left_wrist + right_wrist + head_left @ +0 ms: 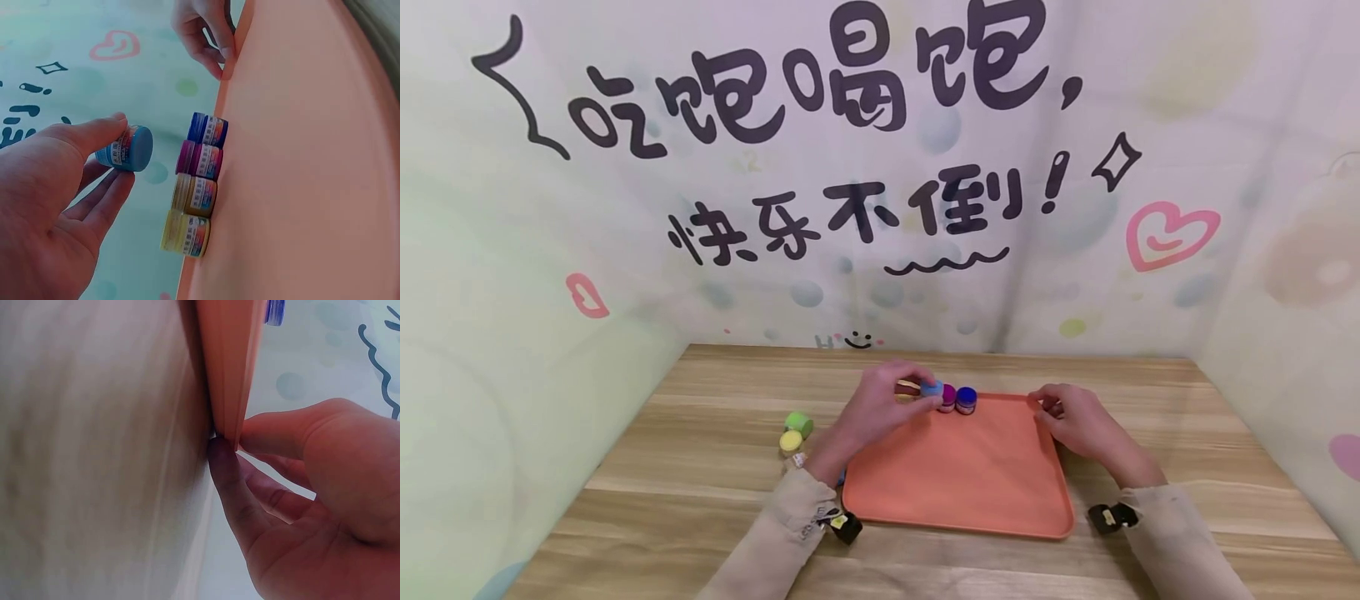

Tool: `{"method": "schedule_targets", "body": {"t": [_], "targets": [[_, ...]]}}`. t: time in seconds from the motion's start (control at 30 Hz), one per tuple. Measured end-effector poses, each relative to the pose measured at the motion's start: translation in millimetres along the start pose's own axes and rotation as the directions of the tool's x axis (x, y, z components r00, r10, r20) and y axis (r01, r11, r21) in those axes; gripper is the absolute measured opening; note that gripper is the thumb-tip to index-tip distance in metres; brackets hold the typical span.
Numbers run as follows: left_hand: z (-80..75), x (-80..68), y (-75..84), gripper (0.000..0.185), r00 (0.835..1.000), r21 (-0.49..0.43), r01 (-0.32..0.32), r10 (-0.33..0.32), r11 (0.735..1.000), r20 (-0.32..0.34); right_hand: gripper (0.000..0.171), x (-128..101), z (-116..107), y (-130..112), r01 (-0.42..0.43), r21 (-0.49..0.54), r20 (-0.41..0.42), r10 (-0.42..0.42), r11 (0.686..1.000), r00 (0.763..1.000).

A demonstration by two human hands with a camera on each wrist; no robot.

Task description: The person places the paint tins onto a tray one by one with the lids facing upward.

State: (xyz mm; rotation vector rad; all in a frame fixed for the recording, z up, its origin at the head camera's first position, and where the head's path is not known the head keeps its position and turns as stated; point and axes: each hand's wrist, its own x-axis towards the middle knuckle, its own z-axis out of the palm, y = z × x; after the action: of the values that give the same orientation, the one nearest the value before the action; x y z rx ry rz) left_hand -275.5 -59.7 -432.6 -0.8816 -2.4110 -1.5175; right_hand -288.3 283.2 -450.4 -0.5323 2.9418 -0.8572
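My left hand (919, 393) pinches a small light-blue paint jar (932, 388) between thumb and fingers, just above the far left edge of the orange tray (958, 483). In the left wrist view the held jar (134, 149) lies on its side in my left hand (115, 150), apart from a row of several jars standing on the tray (300, 156): dark blue (208, 130), magenta (200, 160), tan (195, 194) and yellow (185, 234). My right hand (1043, 405) pinches the tray's far right corner; its thumb and finger (231, 442) clamp the tray rim (228, 375).
A green jar (799, 423) and a yellow-lidded jar (790, 442) lie on the wooden table (700, 467) left of the tray. Printed backdrop walls close in the table at the back and both sides.
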Motion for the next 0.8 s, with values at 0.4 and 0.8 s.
{"method": "schedule_targets", "body": {"t": [0.4, 0.8], "targets": [[17.0, 11.5, 3.4, 0.024, 0.999, -0.024, 0.035, -0.035, 0.999, 0.000, 0.026, 1, 2, 2, 0.018, -0.001, -0.013, -0.018, 1.000, 1.000], [32.2, 24.5, 4.9, 0.021, 0.999, -0.013, 0.050, -0.050, 0.999, 0.007, 0.027, 1, 1, 2, -0.002, -0.004, -0.002, 0.002, 1.000, 1.000]]}}
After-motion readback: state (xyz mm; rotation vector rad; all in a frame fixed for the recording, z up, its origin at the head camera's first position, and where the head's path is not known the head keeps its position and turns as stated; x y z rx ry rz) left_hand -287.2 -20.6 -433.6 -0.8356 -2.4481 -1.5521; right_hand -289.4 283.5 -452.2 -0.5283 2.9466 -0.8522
